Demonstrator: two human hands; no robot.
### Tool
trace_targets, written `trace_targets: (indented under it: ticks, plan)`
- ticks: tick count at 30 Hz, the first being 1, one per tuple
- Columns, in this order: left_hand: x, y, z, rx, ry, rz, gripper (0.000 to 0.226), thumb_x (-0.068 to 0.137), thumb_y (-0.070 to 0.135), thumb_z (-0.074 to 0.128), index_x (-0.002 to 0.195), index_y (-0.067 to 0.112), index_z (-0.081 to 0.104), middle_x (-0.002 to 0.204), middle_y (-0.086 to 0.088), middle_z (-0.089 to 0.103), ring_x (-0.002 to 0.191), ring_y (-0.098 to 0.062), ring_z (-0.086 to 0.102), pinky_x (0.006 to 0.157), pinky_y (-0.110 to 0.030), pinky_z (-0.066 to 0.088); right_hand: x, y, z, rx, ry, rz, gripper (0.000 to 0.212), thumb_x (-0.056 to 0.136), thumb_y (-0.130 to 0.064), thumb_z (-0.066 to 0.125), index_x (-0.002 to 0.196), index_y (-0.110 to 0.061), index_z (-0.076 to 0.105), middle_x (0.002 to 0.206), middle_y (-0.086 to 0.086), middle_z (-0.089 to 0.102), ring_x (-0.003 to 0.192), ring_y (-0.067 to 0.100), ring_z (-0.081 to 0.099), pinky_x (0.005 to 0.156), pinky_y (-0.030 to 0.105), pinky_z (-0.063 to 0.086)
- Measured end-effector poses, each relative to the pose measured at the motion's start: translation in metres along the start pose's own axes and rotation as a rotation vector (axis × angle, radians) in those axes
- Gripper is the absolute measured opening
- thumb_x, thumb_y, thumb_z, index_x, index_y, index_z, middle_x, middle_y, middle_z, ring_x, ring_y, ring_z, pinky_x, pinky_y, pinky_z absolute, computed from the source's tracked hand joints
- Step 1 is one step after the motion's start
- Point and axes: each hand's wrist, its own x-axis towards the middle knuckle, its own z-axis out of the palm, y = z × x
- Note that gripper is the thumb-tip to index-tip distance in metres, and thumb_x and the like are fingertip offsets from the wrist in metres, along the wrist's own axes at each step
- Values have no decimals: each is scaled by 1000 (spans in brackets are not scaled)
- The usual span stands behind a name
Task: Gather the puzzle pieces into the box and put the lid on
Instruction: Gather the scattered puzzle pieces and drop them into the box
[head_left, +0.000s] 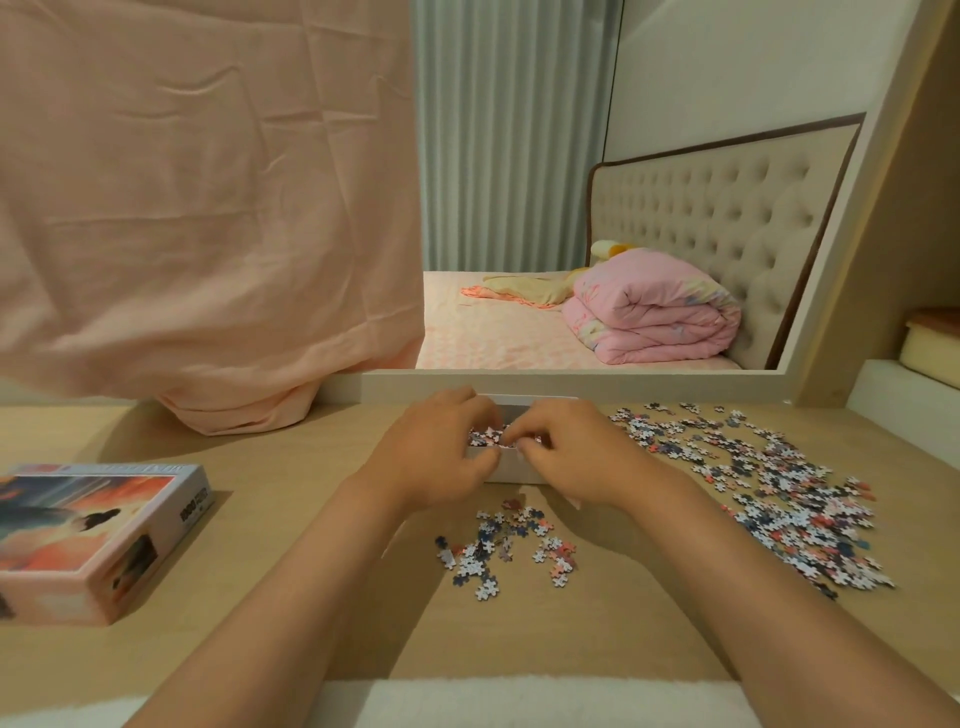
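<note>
A white open box (511, 472) stands on the wooden desk (291, 561), partly hidden behind my hands, with puzzle pieces showing inside. My left hand (441, 449) and my right hand (566, 449) meet over the box, fingers curled around a small clump of pieces (488, 435). A small pile of loose pieces (506, 545) lies in front of the box. A large spread of pieces (763, 483) covers the desk to the right. The lid (88, 535), printed with a sunset picture, lies far left on the desk.
A pink cloth (208, 208) hangs over the back left of the desk. A mirror (597, 208) behind the box reflects a bed. A white ledge (904, 395) rises at the right. A pale cushion edge (519, 701) runs along the near side.
</note>
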Motion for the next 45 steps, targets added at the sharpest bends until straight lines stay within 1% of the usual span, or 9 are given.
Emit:
trace_targets:
  ticks: [4,8,17,21,26,30,33,37,45]
  plan:
    - [-23,10,-18,59,-448,-205,61,69,80,54,112,37,60,104,13,56,90,-11,57,79,-34,49,-13,-13,12,-43,-317,29,32,98,-18,52,123,-30,69,118,-4,67,105,17,62,94,37,51]
    - [-49,10,-14,131,-568,-228,100,54,93,52,136,37,48,119,13,43,111,-13,49,95,-38,45,-26,-13,27,-146,-384,-18,41,96,-4,48,130,-21,64,135,0,56,123,23,53,107,41,43]
    - [-67,16,29,-2,-371,-60,73,86,70,50,148,33,38,147,9,35,136,-14,25,115,-36,23,-57,-4,7,165,-165,124,35,97,-14,55,118,-37,71,115,-10,70,97,5,65,92,33,55]
    - [-63,25,42,-155,-390,-57,71,92,57,54,152,26,33,159,10,25,146,-9,16,120,-29,14,-64,7,-3,21,-348,173,55,82,-34,75,134,-30,59,117,-13,57,102,7,56,93,30,49]
    - [-58,40,41,-312,-318,11,37,98,29,55,132,17,54,132,4,58,118,-9,51,104,-25,39,-60,8,2,-9,-405,149,30,84,-34,72,112,-26,70,95,-1,68,91,20,64,82,37,53]
    - [-57,37,31,-508,-268,-153,49,100,24,52,148,27,40,145,17,45,128,-1,47,101,-11,36,-56,2,8,36,-332,128,24,88,-29,72,111,-32,72,96,-1,69,90,19,64,84,36,52]
    - [-57,20,15,-325,-233,-160,52,97,38,55,147,30,41,148,14,43,136,-4,38,114,-29,31,-60,4,3,88,-295,199,35,84,-28,76,118,-31,69,98,-6,68,93,15,64,87,30,51]
    - [-66,7,-9,58,-500,-188,75,80,67,59,144,33,42,134,13,34,126,-9,29,109,-36,33,-67,11,-5,7,-335,240,26,82,-19,74,108,-23,74,86,-13,64,88,11,62,80,24,47]
    - [-64,18,-1,-12,-424,-103,42,92,36,64,131,23,58,113,5,53,95,-11,54,87,-28,46,-62,-4,6,104,-214,210,36,89,-16,71,125,-19,69,85,-18,65,80,-4,59,75,15,43]
